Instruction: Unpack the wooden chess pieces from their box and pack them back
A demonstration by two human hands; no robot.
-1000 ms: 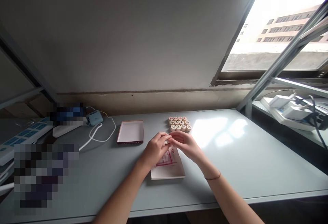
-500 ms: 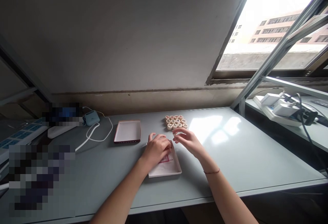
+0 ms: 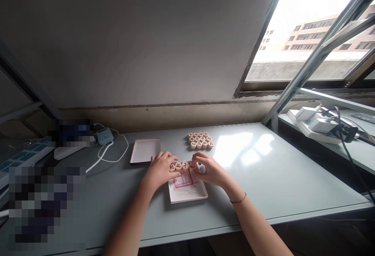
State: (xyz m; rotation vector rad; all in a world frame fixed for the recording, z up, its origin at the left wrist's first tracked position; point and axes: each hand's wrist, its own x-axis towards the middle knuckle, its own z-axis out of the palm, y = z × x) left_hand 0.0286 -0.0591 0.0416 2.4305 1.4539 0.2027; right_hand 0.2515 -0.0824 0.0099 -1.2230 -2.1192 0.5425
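Observation:
A row of several round Chinese chess pieces (image 3: 185, 165) with red characters lies along the far end of a shallow white box (image 3: 187, 199). My left hand (image 3: 161, 169) grips the left end of this row, thumb in front and fingers behind. At the right end, my right hand (image 3: 209, 170) pinches the last piece between thumb and fingers, partly covering it. A folded sheet with red lines (image 3: 184, 181) lies in the box. Behind it, more Chinese chess pieces (image 3: 200, 140) stand in rows on the desk.
The box lid (image 3: 145, 151), white inside with a dark red rim, lies to the left on the grey desk (image 3: 263, 185). Farther left are a light blue adapter (image 3: 104, 135), white cables and a power strip (image 3: 26, 154). A metal post (image 3: 274, 119) rises at the back right.
My left hand has moved left and my right hand has come in to the row's right end. The row of red-lettered pieces, hidden before by my left hand, now shows.

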